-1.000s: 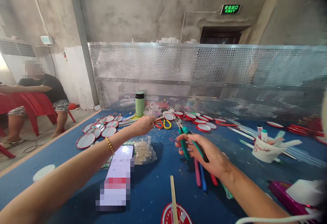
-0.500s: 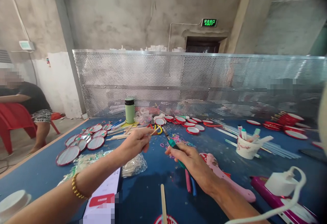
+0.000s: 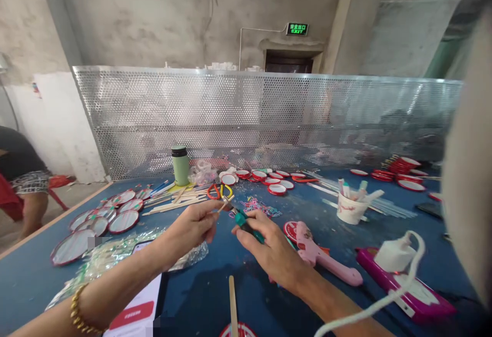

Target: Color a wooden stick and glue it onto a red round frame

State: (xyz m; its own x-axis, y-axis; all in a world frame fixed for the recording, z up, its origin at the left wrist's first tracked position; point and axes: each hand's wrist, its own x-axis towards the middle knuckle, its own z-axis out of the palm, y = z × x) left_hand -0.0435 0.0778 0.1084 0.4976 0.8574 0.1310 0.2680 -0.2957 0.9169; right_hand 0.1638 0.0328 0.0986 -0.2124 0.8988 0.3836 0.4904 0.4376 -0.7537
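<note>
My left hand [image 3: 191,226] pinches a thin wooden stick [image 3: 222,206] above the blue table [image 3: 215,296]. My right hand [image 3: 271,247] is wrapped round the teal handles of a pair of pliers [image 3: 242,218], whose jaws meet the stick's end just past my left fingers. Both hands hover close together over the table's middle. A gold bead bracelet [image 3: 79,316] is on my left wrist.
Round red-rimmed mirrors [image 3: 119,219] lie at left, more red discs [image 3: 269,180] at the back. A green flask [image 3: 180,165], red and yellow scissors [image 3: 217,192], a pink glue gun [image 3: 321,255], a white cup of pens [image 3: 351,206], a phone [image 3: 132,309] and a perforated metal screen [image 3: 269,116] surround my hands. A seated person [image 3: 19,173] is at far left.
My left hand drew back from the scissors with a stick. My right hand brought the pliers up to meet the stick. The view swung right, revealing the glue gun.
</note>
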